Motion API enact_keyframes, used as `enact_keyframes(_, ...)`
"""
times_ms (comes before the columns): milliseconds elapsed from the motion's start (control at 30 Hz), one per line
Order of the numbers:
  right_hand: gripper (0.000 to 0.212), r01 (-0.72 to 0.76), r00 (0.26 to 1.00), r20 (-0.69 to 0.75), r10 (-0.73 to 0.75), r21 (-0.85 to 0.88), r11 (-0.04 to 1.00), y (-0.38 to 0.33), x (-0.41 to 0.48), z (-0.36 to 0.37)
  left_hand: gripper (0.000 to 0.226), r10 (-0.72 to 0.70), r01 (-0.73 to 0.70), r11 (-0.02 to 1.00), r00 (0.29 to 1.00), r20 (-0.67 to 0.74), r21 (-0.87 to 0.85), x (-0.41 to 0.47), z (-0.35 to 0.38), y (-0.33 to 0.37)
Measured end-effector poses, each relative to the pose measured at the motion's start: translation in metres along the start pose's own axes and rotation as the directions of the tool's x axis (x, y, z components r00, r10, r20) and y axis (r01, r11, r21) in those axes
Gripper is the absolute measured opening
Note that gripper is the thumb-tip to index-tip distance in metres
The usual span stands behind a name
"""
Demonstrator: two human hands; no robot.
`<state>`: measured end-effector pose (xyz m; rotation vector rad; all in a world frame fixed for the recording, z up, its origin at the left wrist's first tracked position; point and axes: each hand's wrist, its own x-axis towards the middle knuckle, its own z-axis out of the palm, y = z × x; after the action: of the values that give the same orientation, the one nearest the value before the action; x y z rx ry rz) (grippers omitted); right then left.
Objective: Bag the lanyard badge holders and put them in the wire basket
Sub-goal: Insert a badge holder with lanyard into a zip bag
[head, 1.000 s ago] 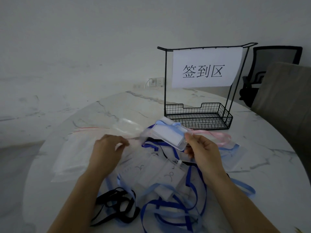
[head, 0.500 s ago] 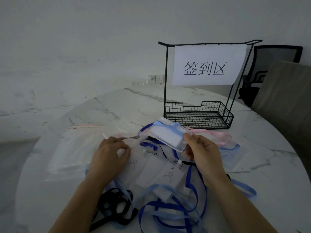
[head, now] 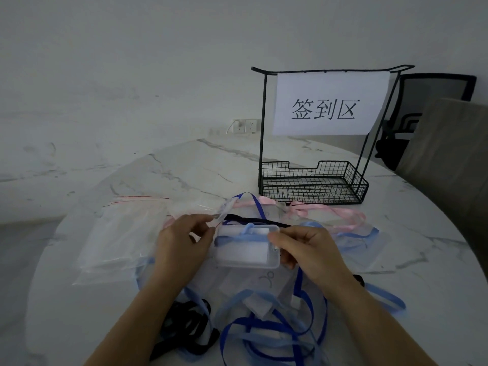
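Sorting through a tangle of blue lanyards [head: 253, 336] at the near edge of a marble desk [head: 422, 286], a person lifts one holder [head: 245, 249] just above the heap. The right hand [head: 311, 249] has its grip clamped on the holder's right end, thumb on top. The left hand [head: 182, 247], just left of it, has its grip pinched on the thin edge of a clear bag [head: 224, 212]. A pale blue strap lies folded across the holder's top.

The work looks barely begun. This holder seems about to go into the bag, but whether any part has passed the mouth cannot be told, since clear plastic lies on clear plastic. More holders [head: 266, 286] lie flat under the hands, unbagged, with a black lanyard [head: 184, 328] at near left. Spare bags [head: 121, 233] are stacked to the left, and a pink lanyard [head: 324, 208] lies farther back, just in front of the basket [head: 317, 192]. The basket stands empty at far right under a paper sign [head: 327, 104].

How many holders and bags there are cannot be counted in the overlap. The nearest ribbons run off the bottom edge. The light is dim, and a dark chair [head: 435, 85] beyond the desk is partly cut off.
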<state>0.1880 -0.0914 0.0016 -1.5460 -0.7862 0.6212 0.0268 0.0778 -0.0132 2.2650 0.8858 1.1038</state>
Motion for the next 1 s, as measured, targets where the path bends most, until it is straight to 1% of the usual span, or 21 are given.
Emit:
enact_keyframes(233,0.012,-0.006,0.999,-0.042,0.008,0.039,0.999,-0.001,0.000,0.000,0.027,0.037,-0.038,0.991,0.999,-0.013,-0.126,-0.006,-0.003,0.013)
enact_keyframes(333,0.012,-0.007,0.998,-0.057,0.009,0.040,0.999,-0.001,0.001,-0.001,0.026,0.118,-0.121,0.987,0.992,-0.040,-0.107,-0.006,-0.001,0.016)
enact_keyframes(400,0.014,-0.014,0.998,-0.066,0.017,0.036,0.999,-0.002,0.001,-0.001,0.025,0.140,-0.145,0.984,0.988,-0.059,-0.104,-0.006,-0.001,0.016)
enact_keyframes(500,0.016,-0.019,0.998,-0.067,0.020,0.018,1.000,-0.002,0.001,-0.003,0.026,0.100,-0.108,0.987,0.993,-0.070,-0.119,-0.004,0.000,0.013)
enact_keyframes(600,0.018,-0.016,0.998,-0.065,0.019,0.045,0.999,-0.003,0.002,-0.004,0.029,0.062,-0.071,0.988,0.996,-0.069,-0.135,-0.004,0.000,0.011)
enact_keyframes(733,0.022,-0.018,0.997,-0.067,0.024,0.092,0.996,-0.003,0.003,-0.005,0.032,0.070,-0.079,0.983,0.996,-0.061,-0.164,-0.005,0.002,0.011)
enact_keyframes(833,0.022,-0.036,0.994,-0.096,0.046,0.102,0.994,-0.002,0.004,-0.005,0.030,0.059,-0.071,0.976,0.996,-0.065,-0.208,-0.006,0.004,0.013)
enact_keyframes(1000,0.021,-0.071,0.987,-0.137,0.088,0.122,0.990,0.000,0.004,-0.004,0.027,0.063,-0.077,0.971,0.996,-0.067,-0.226,-0.009,0.003,0.016)
